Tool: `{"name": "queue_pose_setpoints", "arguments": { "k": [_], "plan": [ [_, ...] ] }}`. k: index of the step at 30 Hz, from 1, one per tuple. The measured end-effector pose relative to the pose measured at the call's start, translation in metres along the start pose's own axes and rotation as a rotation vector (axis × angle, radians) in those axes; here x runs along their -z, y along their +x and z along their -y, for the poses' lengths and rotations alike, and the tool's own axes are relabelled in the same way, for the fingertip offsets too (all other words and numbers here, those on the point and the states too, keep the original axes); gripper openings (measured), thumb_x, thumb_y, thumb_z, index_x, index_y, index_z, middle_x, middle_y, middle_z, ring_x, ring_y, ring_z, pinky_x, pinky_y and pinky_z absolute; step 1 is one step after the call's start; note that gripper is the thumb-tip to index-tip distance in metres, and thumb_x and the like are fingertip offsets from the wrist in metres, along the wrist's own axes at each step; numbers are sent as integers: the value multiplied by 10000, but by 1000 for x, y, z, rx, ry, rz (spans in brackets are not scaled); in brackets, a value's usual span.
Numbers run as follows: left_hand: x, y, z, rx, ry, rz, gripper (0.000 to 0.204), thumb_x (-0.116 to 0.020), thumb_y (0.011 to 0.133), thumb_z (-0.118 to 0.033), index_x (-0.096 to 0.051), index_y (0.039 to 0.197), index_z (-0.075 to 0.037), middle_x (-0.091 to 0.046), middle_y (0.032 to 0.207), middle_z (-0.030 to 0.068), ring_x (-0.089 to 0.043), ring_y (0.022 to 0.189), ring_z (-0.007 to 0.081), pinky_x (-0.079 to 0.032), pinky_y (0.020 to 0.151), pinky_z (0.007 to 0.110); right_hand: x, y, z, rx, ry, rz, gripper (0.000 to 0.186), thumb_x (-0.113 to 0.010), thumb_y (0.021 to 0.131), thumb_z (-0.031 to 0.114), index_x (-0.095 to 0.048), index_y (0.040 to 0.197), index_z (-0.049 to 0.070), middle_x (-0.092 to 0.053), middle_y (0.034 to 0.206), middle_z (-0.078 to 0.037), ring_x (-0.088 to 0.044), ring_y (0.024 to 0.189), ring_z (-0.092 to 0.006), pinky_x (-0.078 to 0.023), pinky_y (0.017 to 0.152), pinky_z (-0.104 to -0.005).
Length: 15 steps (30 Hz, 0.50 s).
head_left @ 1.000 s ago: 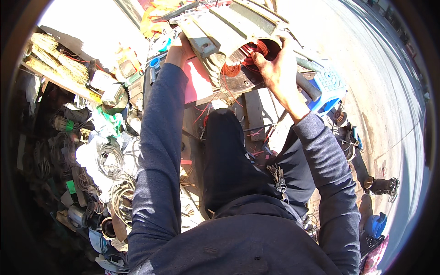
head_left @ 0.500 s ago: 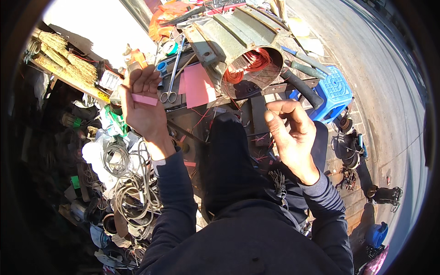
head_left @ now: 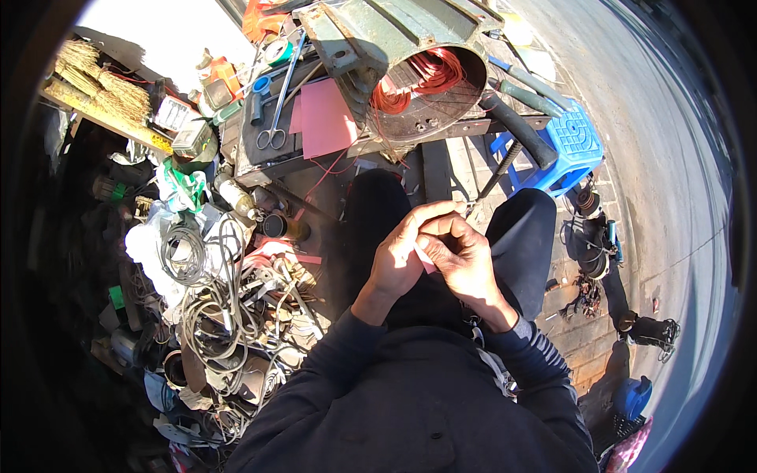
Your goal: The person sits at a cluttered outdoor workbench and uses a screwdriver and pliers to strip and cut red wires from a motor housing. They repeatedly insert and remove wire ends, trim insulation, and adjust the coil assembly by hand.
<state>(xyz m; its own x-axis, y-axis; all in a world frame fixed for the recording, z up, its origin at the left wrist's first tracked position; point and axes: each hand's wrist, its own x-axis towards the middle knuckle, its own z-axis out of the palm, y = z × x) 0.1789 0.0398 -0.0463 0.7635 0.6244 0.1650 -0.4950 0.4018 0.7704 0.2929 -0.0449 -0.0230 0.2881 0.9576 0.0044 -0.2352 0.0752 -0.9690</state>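
Both hands meet above my lap around a small pink paper strip (head_left: 426, 260), mostly hidden by the fingers. My left hand (head_left: 397, 258) is closed on it, its index finger reaching over the top. My right hand (head_left: 467, 266) has thumb and bent fingers pressed to the same strip. Beyond them, on the bench, a larger pink sheet (head_left: 330, 122) lies beside a pair of scissors (head_left: 273, 135). To the right of these sits a grey-green motor housing (head_left: 355, 59) with bundles of red-orange wire (head_left: 430, 79) inside its round opening.
A hammer-like tool's dark handle (head_left: 520, 130) juts over the bench edge near a blue plastic stool (head_left: 576, 146). Coiled cables (head_left: 209, 331) and mixed scrap crowd the ground at left. A straw brush (head_left: 98, 83) lies on a ledge; blue tape (head_left: 262, 83) is near the scissors.
My hands, apart before, have come together over my lap. The left brought the pink strip down and rightward from near the bench; the right moved leftward onto it. The view has shifted slightly.
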Motion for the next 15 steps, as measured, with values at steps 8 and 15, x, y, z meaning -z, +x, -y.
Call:
{"name": "queue_pose_setpoints", "arguments": {
  "k": [8, 15],
  "plan": [
    [-8, 9, 1, -3, -42, -53, 507, -437, 1129, -338, -516, 1418, 71, -621, 1380, 203, -627, 1239, 271, -462, 1098, 408, 11, -1, 3, 14, -25, -142, 82, -761, 956, 38, -694, 988, 3, -717, 864, -34, -632, 792, -85, -521, 734, -251],
    [-18, 4, -3, -99, 320, -355, 173, -714, 997, -57, -655, 1148, 1, -686, 984, 29, -614, 773, 51, -490, 655, 199, 19, 10, 11, 324, -553, -234, 51, -762, 911, 7, -712, 913, 0, -703, 830, -88, -668, 710, -177, -546, 653, -315]
  ]
}}
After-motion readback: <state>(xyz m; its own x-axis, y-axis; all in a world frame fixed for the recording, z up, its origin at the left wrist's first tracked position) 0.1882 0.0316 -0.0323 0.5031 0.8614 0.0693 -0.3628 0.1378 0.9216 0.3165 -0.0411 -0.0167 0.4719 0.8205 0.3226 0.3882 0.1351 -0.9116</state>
